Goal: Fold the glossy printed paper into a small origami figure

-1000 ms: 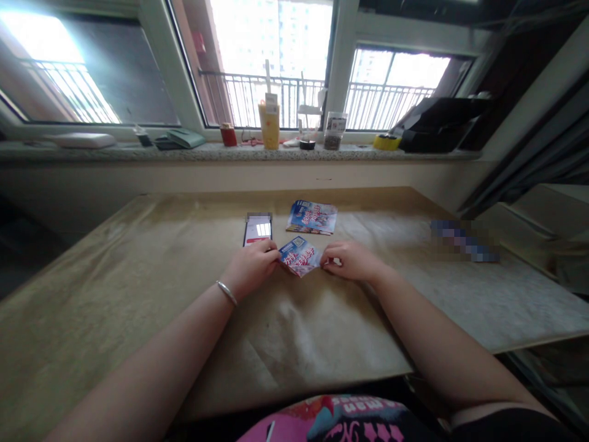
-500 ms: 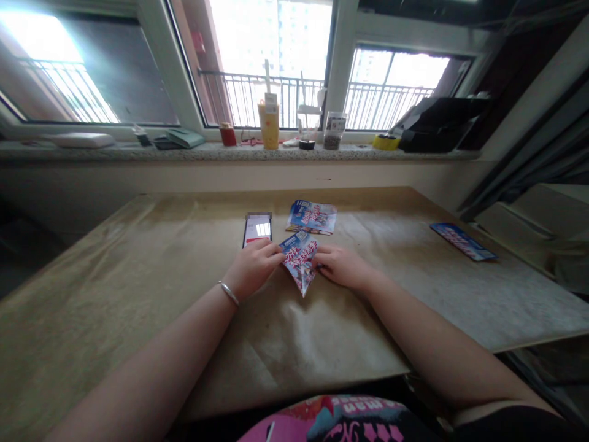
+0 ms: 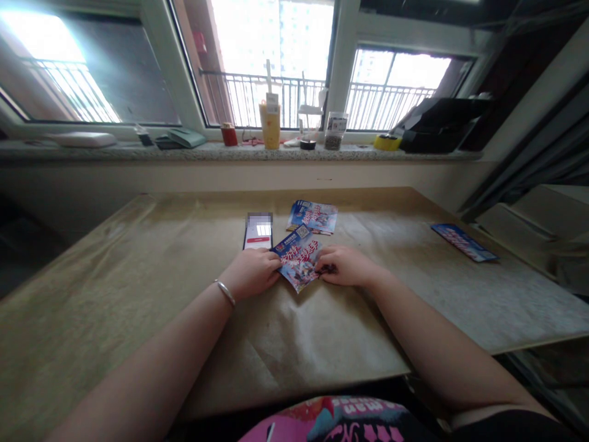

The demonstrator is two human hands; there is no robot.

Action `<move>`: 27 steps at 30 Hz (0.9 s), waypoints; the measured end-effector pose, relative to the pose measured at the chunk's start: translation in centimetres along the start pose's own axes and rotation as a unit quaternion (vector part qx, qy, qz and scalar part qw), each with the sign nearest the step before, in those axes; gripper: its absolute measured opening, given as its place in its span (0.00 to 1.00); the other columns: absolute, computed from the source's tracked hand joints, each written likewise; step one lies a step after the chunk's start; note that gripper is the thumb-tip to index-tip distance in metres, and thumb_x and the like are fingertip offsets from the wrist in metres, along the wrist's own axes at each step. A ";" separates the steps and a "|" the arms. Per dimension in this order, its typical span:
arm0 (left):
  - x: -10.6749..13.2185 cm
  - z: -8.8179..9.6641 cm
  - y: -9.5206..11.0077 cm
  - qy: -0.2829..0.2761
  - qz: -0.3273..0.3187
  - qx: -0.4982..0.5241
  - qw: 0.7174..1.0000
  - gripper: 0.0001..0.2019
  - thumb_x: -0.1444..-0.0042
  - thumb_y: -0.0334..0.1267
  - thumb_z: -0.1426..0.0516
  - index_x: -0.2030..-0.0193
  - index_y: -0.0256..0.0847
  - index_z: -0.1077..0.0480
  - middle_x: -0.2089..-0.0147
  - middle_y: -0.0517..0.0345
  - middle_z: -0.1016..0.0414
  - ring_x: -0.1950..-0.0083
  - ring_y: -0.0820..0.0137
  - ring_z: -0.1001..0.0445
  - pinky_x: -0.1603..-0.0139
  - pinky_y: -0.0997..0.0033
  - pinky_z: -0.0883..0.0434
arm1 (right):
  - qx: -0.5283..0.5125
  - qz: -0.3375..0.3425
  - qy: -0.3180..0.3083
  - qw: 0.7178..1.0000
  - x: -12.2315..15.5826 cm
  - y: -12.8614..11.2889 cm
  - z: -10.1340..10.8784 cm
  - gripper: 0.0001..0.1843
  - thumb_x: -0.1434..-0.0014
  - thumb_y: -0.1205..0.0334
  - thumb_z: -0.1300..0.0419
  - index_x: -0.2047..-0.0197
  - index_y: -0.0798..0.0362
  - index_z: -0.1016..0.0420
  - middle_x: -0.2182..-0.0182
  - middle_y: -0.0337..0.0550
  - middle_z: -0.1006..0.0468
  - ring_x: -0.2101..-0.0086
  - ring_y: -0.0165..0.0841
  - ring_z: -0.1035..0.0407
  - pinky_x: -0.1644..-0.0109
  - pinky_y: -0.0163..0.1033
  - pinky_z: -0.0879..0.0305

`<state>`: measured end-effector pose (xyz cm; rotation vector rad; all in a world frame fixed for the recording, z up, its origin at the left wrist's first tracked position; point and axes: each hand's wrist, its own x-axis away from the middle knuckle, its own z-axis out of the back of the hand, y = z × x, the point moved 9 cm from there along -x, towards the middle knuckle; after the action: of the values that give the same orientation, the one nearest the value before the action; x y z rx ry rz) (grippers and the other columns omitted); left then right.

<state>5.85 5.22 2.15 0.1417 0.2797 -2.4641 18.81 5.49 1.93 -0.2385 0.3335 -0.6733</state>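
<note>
Between my hands a blue and red printed flyer (image 3: pixel 298 259) lies turned at an angle, with creases near its lower point and a QR code at its top corner. My left hand (image 3: pixel 257 270), a silver bangle at its wrist, grips the flyer's left edge. On the other side my right hand (image 3: pixel 343 266) has its fingers curled around the right edge. A stack of similar flyers (image 3: pixel 315 216) lies just beyond. Close above my left hand rests a phone (image 3: pixel 258 233) with a lit screen.
More printed leaflets (image 3: pixel 464 242) lie at the right of the cloth-covered table (image 3: pixel 184 245). Along the windowsill (image 3: pixel 151 153) stand a tall yellow drink cup (image 3: pixel 270 126), a red jar (image 3: pixel 229 134), a clear container (image 3: pixel 335 132), yellow tape (image 3: pixel 386 142) and a black box (image 3: pixel 437 123).
The flyer has spread from a narrow folded point into a wider shape and turned slightly. My left hand has moved a little down and left, uncovering more of the phone.
</note>
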 end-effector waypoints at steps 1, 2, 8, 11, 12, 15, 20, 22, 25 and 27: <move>0.0 0.1 0.2 0.004 -0.009 0.009 1.000 0.11 0.42 0.38 0.47 0.58 0.40 0.26 0.58 0.52 0.24 0.59 0.65 0.26 0.60 0.66 0.29 | -0.002 -0.001 0.000 1.000 0.0 0.0 0.0 0.06 0.50 0.66 0.38 0.66 0.52 0.22 0.65 0.43 0.24 0.64 0.33 0.30 0.58 0.37 0.35; 0.0 0.1 0.4 0.008 -0.021 0.022 1.000 0.11 0.42 0.38 0.47 0.57 0.41 0.26 0.58 0.52 0.24 0.58 0.65 0.27 0.58 0.67 0.29 | -0.004 -0.001 0.002 1.000 0.1 0.1 0.0 0.06 0.50 0.65 0.38 0.65 0.52 0.22 0.65 0.44 0.24 0.64 0.33 0.30 0.58 0.37 0.34; 0.0 0.6 1.5 0.026 -0.074 0.085 0.993 0.10 0.42 0.36 0.47 0.60 0.42 0.25 0.62 0.55 0.24 0.60 0.69 0.27 0.57 0.70 0.30 | -0.063 0.027 0.023 0.997 0.1 0.8 -0.3 0.05 0.49 0.65 0.37 0.67 0.51 0.21 0.66 0.43 0.24 0.64 0.31 0.29 0.57 0.36 0.33; 0.1 0.6 1.6 0.031 -0.082 0.080 0.993 0.09 0.42 0.35 0.47 0.62 0.42 0.25 0.64 0.56 0.24 0.61 0.70 0.27 0.59 0.71 0.31 | -0.090 0.038 0.028 0.995 0.1 0.9 -0.5 0.04 0.49 0.65 0.37 0.68 0.52 0.21 0.67 0.43 0.24 0.64 0.31 0.29 0.57 0.37 0.33; 0.1 0.6 1.6 0.036 -0.083 0.076 0.993 0.10 0.41 0.35 0.48 0.63 0.42 0.25 0.64 0.56 0.24 0.61 0.70 0.27 0.59 0.71 0.31 | -0.095 0.039 0.030 0.994 0.1 0.9 -0.5 0.04 0.48 0.65 0.37 0.68 0.52 0.21 0.67 0.43 0.23 0.64 0.31 0.29 0.56 0.37 0.33; 0.1 0.8 1.3 0.062 -0.078 0.058 0.993 0.11 0.40 0.35 0.49 0.65 0.41 0.25 0.64 0.55 0.25 0.61 0.70 0.28 0.60 0.71 0.31 | -0.097 0.037 0.038 0.994 0.0 0.9 -0.7 0.04 0.48 0.65 0.37 0.67 0.52 0.21 0.66 0.44 0.23 0.63 0.32 0.29 0.55 0.38 0.33; -0.2 0.9 1.4 0.052 -0.049 0.026 0.997 0.10 0.42 0.32 0.49 0.65 0.40 0.26 0.65 0.55 0.25 0.64 0.69 0.29 0.62 0.70 0.31 | -0.086 0.027 0.044 0.995 -0.3 1.1 -1.2 0.04 0.47 0.67 0.39 0.67 0.52 0.22 0.66 0.44 0.23 0.63 0.32 0.30 0.56 0.38 0.34; -0.2 0.8 1.7 0.035 -0.048 0.032 0.998 0.09 0.43 0.32 0.48 0.62 0.41 0.26 0.63 0.54 0.25 0.62 0.68 0.28 0.61 0.68 0.31 | -0.087 0.018 0.041 0.995 -0.3 1.2 -1.4 0.05 0.47 0.67 0.39 0.67 0.53 0.22 0.67 0.44 0.24 0.64 0.32 0.30 0.57 0.37 0.33; -0.3 1.0 2.4 0.031 -0.066 0.061 0.995 0.10 0.43 0.35 0.47 0.57 0.42 0.27 0.59 0.54 0.26 0.58 0.66 0.29 0.58 0.67 0.31 | -0.092 0.009 0.038 0.995 -0.3 1.2 -1.4 0.05 0.47 0.67 0.40 0.67 0.53 0.22 0.67 0.43 0.24 0.65 0.31 0.30 0.57 0.37 0.34; -0.2 1.1 2.6 0.034 -0.077 0.083 0.993 0.10 0.43 0.35 0.46 0.56 0.42 0.27 0.59 0.55 0.26 0.58 0.67 0.30 0.56 0.68 0.31 | -0.096 0.007 0.037 0.995 -0.3 1.2 -1.3 0.04 0.46 0.67 0.40 0.67 0.53 0.23 0.67 0.43 0.24 0.65 0.31 0.30 0.58 0.37 0.34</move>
<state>7.59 3.13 2.80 0.2845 0.1171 -2.6378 18.75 6.43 0.44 -0.3952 0.4709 -0.6375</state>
